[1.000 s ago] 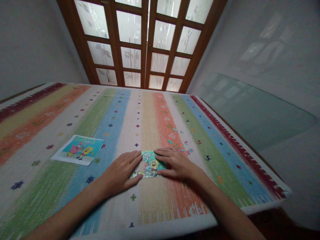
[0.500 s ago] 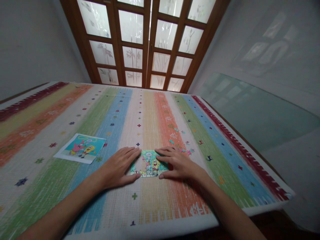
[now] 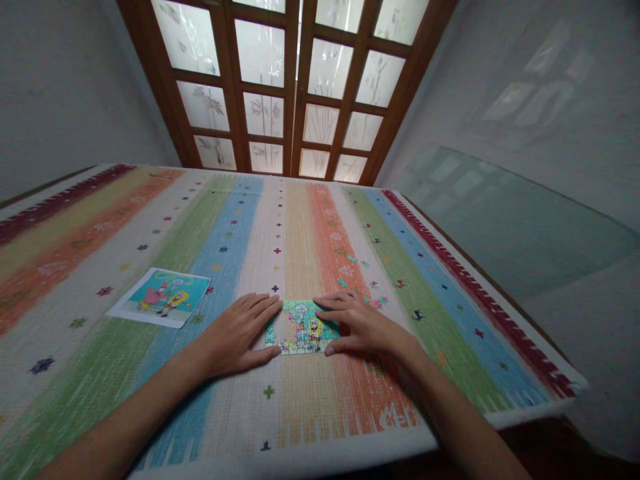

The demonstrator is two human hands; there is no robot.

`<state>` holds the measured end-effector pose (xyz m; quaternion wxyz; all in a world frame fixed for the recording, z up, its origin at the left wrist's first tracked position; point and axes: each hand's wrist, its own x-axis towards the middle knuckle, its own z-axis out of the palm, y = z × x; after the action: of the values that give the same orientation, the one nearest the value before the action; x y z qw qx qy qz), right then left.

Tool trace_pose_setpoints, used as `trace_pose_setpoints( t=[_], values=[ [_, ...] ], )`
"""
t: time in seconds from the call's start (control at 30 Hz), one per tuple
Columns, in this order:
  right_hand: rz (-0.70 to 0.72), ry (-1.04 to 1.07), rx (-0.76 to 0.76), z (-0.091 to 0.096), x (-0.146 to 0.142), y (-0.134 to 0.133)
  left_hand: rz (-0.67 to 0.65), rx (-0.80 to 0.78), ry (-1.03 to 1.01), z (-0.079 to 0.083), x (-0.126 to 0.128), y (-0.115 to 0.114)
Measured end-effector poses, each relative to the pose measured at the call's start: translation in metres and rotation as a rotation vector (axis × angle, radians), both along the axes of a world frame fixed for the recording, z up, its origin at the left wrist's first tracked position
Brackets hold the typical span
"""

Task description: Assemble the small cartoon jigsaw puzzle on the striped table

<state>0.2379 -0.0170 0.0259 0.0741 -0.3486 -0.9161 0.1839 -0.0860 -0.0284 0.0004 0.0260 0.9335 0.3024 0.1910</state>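
Observation:
A small, partly assembled cartoon jigsaw puzzle (image 3: 301, 327) lies on the striped tablecloth in front of me, with a bare tan patch in its left half. My left hand (image 3: 245, 333) grips its left end, fingertips at the far edge and thumb at the near edge. Around the right end my right hand (image 3: 357, 327) is curved the same way, its fingers covering part of the picture. Loose puzzle pieces (image 3: 376, 302) are scattered just beyond my right hand.
A printed reference picture (image 3: 167, 297) of the cartoon lies to the left on the tablecloth (image 3: 240, 413). Wooden doors (image 3: 293, 93) with frosted panes stand behind the table. A glass panel (image 3: 500, 207) leans by the right wall.
The puzzle has slid slightly to the right, and my right hand has shifted right with it. My left hand stays nearly in place.

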Motion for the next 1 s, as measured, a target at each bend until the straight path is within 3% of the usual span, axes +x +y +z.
trace_pose_setpoints(
  t=[0.2,0.57,1.0],
  values=[
    [0.002,-0.014,-0.034,0.0015,0.0055,0.0022,0.01,0.017,-0.015,0.0014,0.0021,0.0003],
    [0.024,-0.024,-0.016,0.0057,0.0056,0.0028,0.159,0.159,-0.134,0.0051,0.0047,0.0027],
    [0.005,-0.019,-0.019,0.0029,0.0055,0.0035,0.102,0.141,-0.221,0.0041,0.0056,0.0025]
  ],
)
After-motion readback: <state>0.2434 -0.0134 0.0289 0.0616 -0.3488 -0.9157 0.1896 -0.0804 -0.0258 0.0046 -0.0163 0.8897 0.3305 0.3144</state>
